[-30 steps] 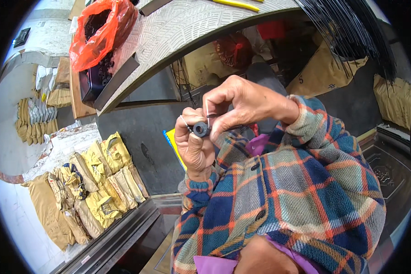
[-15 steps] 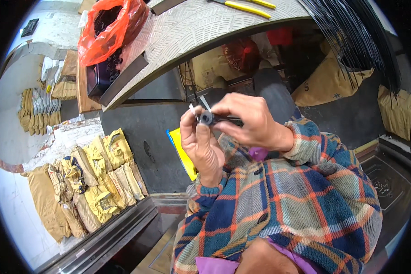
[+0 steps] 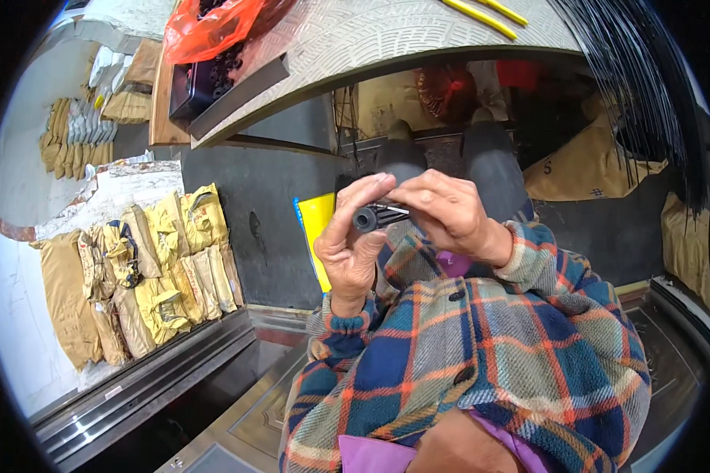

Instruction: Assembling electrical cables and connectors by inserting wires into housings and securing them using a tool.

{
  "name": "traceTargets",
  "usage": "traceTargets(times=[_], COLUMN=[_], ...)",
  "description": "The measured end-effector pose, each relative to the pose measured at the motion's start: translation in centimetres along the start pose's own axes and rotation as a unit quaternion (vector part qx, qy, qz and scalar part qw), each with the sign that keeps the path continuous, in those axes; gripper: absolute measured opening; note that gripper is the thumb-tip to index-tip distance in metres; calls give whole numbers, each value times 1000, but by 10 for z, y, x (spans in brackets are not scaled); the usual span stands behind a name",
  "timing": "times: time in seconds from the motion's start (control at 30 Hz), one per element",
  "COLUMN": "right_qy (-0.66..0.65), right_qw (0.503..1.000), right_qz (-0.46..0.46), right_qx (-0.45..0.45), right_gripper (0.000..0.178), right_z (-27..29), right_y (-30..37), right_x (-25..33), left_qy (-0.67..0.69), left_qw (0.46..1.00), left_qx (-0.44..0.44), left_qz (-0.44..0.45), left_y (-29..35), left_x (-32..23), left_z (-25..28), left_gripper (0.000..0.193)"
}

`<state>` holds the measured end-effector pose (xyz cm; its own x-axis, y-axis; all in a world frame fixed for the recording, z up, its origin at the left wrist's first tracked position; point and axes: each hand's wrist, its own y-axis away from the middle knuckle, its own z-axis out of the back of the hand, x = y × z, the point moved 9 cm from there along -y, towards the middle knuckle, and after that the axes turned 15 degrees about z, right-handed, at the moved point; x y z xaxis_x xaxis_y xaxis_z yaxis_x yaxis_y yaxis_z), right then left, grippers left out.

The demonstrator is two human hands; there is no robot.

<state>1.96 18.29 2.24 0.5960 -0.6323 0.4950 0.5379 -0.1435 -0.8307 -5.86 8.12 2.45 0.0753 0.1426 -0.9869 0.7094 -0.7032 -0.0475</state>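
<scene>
Black tube (image 3: 366, 219), left hand (image 3: 350, 256) curled round it — right hand (image 3: 452, 211) beside, half-curled, hold unclear

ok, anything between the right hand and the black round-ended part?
Nothing visible. The left hand curls around the round end of the black round-ended part, but the side toward the right hand looks open. Whether the right hand touches it, I can't tell. The bench lies beyond both hands, not between.
</scene>
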Motion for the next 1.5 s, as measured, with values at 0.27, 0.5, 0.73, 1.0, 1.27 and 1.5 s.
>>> traceTargets(times=[0.27, 0.5, 0.73, 1.0, 1.27, 1.5], right_qy=[-16, -56, -226, 572, 509, 318], right_qw=[997, 996, 963, 791, 833, 913], right_qz=[72, 76, -28, -102, -169, 47], right_qx=[-1, 7, 147, 189, 138, 251], right_gripper=[27, 24, 24, 38, 30, 26], right_z=[2, 6, 19, 122, 129, 51], right_y=[2, 4, -17, -70, -78, -88], right_x=[8, 8, -33, -181, -179, -3], left_qy=[-128, -151, -98, 57, 5, 44], left_qw=[989, 984, 987, 992, 995, 997], left_qx=[-2, 78, 92, 109, 94, 64], left_qz=[-69, -54, -92, -18, -16, 17], left_y=[-3, -17, -25, -24, -28, -32], left_x=[-19, -13, -12, -3, 1, 10], left_z=[-12, -25, -27, -40, -13, 1], left_gripper=[31, 33, 33, 55, 62, 61])
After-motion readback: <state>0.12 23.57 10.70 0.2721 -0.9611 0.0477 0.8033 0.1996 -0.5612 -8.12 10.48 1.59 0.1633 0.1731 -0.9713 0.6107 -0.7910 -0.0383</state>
